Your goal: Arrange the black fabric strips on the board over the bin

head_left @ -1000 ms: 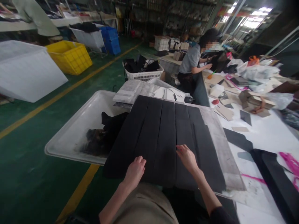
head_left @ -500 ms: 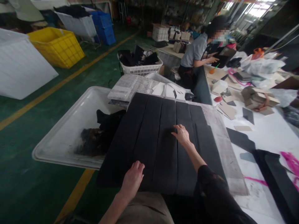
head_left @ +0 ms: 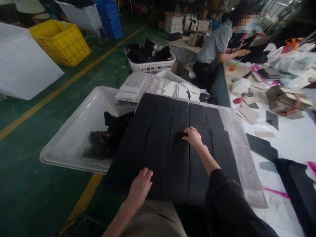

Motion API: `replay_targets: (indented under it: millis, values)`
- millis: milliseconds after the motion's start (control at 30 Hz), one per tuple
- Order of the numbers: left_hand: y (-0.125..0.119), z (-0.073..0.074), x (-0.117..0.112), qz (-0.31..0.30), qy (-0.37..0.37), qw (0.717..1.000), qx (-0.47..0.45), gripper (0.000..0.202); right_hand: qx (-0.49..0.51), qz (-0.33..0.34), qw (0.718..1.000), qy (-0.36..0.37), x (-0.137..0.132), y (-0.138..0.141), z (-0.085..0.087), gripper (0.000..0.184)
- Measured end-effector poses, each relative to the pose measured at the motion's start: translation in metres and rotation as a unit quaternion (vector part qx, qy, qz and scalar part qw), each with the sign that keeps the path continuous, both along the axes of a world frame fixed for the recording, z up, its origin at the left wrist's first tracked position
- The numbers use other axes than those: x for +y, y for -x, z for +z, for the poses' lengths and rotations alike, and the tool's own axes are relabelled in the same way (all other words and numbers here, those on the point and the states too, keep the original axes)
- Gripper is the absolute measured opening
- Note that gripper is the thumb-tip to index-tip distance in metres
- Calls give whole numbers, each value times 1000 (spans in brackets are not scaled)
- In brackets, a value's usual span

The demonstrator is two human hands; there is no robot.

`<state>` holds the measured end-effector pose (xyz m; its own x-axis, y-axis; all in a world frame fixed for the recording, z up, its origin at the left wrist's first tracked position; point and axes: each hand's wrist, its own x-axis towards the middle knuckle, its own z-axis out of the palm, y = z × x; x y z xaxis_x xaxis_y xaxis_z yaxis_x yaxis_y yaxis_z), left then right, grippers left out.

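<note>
Several long black foam strips [head_left: 158, 138] lie side by side on a grey board [head_left: 234, 138] in front of me. My left hand [head_left: 141, 186] rests flat on the near end of the strips, fingers loosely curled. My right hand [head_left: 194, 137] reaches to the middle of the strips and its fingertips press at a gap between two of them. Neither hand lifts a strip.
A white tub [head_left: 74, 131] with dark scraps stands left of the board. A white basket [head_left: 151, 64] and yellow crate [head_left: 60, 41] sit on the green floor. A seated person [head_left: 217, 42] works at the white table [head_left: 283, 144] strewn with cardboard pieces.
My right hand moved forward from the near part of the strips to their middle. My left hand stayed near the front edge. The view tilted slightly.
</note>
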<state>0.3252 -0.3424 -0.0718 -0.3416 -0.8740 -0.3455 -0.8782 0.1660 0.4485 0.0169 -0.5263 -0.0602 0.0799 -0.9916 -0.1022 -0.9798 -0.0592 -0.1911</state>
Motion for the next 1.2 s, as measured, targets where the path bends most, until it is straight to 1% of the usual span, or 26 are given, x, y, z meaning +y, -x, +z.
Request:
replay_targets:
  millis: [133, 267, 367, 467, 567, 667, 733, 800, 867, 933, 1000, 1067, 1100, 1133, 1167, 1200]
  values:
    - [0, 1, -1, -4, 2, 1000, -3, 29, -1, -1, 1000, -6, -5, 0, 2, 36]
    - [1, 0, -1, -7, 6, 1000, -3, 29, -12, 5, 1000, -17, -14, 1, 3, 32]
    - [0, 2, -2, -9, 5, 1000, -6, 29, -26, 8, 999, -29, -19, -1, 4, 25]
    - [0, 4, -3, -8, 3, 1000, -1, 29, -55, 15, 998, -38, -13, -4, 5, 16]
    - [0, 6, -3, -5, 1, 1000, 9, 28, -100, 17, 994, -42, 6, -6, 14, 11]
    - [-1, 6, -3, 2, -3, 1000, 21, 26, -206, 14, 978, -31, 37, -5, 35, 9]
    - [-3, 5, -3, 11, -10, 999, 34, 26, -283, 9, 959, -30, 61, -4, 57, 14]
    - [-7, 5, -3, 22, -21, 997, 65, 30, -321, 8, 945, -55, 84, -5, 84, 20]
    - [-12, 7, -4, 28, -42, 992, 114, 42, -341, 16, 935, -92, 104, -9, 111, 24]
    - [-17, 12, -6, 30, -84, 981, 174, 61, -354, 36, 927, -120, 120, -13, 136, 25]
    - [-19, 18, -7, 22, -128, 964, 232, 82, -365, 59, 919, -135, 131, -17, 155, 22]
    - [-16, 25, -7, 1, -158, 944, 289, 96, -376, 78, 913, -140, 138, -19, 169, 18]
    - [-13, 29, -6, -12, -173, 932, 319, 98, -383, 82, 910, -139, 140, -19, 173, 16]
    - [-9, 32, -3, -23, -198, 915, 351, 93, -391, 82, 907, -135, 141, -19, 176, 16]
    - [-5, 34, 0, -30, -228, 897, 378, 80, -399, 75, 905, -129, 140, -19, 178, 16]
    - [-1, 36, 4, -30, -260, 881, 395, 61, -407, 61, 904, -119, 138, -20, 177, 18]
